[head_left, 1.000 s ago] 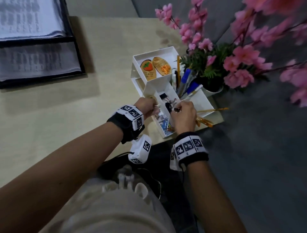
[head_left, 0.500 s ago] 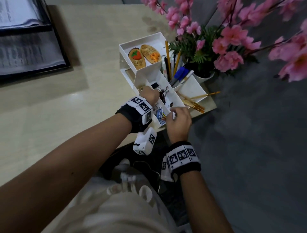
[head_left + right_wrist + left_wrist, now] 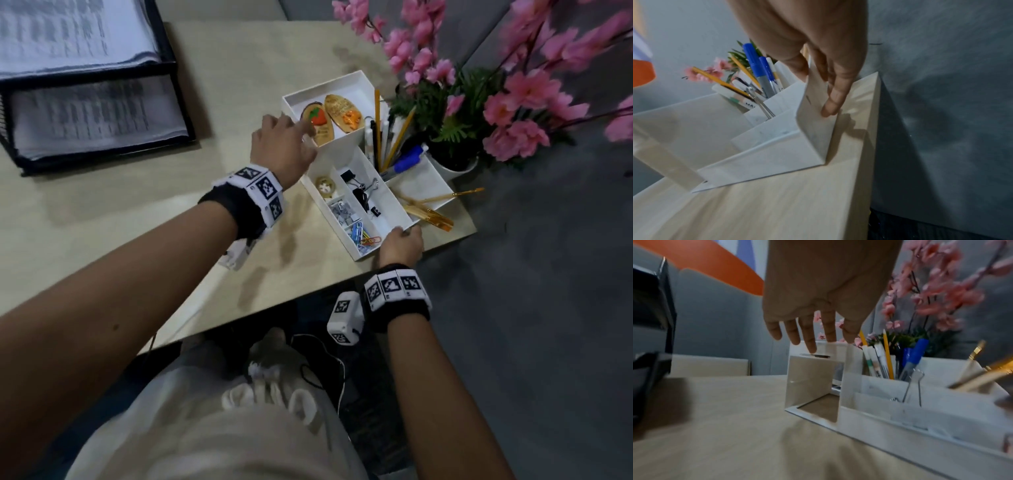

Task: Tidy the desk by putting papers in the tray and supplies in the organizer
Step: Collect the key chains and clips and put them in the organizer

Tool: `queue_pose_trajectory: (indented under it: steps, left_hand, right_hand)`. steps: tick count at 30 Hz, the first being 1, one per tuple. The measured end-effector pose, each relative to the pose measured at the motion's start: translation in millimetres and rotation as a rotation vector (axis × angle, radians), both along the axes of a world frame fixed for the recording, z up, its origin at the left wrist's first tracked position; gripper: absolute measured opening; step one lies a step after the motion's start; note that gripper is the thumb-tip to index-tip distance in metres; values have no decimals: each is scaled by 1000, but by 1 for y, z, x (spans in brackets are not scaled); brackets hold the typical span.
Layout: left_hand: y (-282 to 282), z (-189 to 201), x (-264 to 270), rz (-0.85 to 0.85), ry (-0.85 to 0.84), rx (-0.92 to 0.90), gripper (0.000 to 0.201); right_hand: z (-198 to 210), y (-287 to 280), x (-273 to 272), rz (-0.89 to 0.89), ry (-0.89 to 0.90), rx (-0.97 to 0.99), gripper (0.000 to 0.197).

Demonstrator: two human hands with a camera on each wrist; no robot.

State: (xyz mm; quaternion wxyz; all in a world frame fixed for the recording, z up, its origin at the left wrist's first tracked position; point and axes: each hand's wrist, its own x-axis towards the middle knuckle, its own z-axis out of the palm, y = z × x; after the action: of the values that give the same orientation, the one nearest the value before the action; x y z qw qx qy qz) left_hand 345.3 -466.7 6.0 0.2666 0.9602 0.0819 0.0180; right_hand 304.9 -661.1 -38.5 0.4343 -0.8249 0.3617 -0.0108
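Observation:
A white desk organizer (image 3: pixel 391 213) stands at the desk's right edge with binder clips (image 3: pixel 359 192), paper clips (image 3: pixel 363 235) and upright pens (image 3: pixel 404 161) in its compartments. Two oval wooden badges (image 3: pixel 344 113) lie in its raised back compartment. My left hand (image 3: pixel 301 132) reaches over that raised compartment with straight fingers (image 3: pixel 812 344), one fingertip at its rim. My right hand (image 3: pixel 402 236) pinches the organizer's near right corner wall (image 3: pixel 813 129), thumb inside and fingers (image 3: pixel 833 100) outside. The black paper tray (image 3: pixel 178 89) with stacked papers (image 3: pixel 85 113) sits at the far left.
A white pot with pink flowers (image 3: pixel 455 164) stands right behind the organizer. Gold pens (image 3: pixel 428 214) lie at the organizer's right side near the desk edge (image 3: pixel 455 236). Bare desk surface (image 3: pixel 137 212) lies between tray and organizer.
Both hands have left the organizer's low compartments. The left hand has gone up to the raised back compartment, and the right hand has drawn back to grip the near corner.

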Motion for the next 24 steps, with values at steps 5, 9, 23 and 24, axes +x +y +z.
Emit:
queue_pose_trajectory:
  steps: [5, 9, 23, 24]
  left_hand:
    - [41, -17, -21, 162, -139, 44, 31]
    - [74, -20, -14, 236, -141, -15, 34]
    - [102, -51, 69, 318, -253, -54, 42]
    - [106, -52, 75, 315, -221, -40, 48]
  right_hand:
    - [-4, 27, 16, 252, 70, 22, 40]
    - [-18, 51, 28, 328, 242, 198, 37]
    - [-25, 116, 233, 555, 49, -210, 39]
    - [-26, 122, 243, 531, 18, -185, 39]
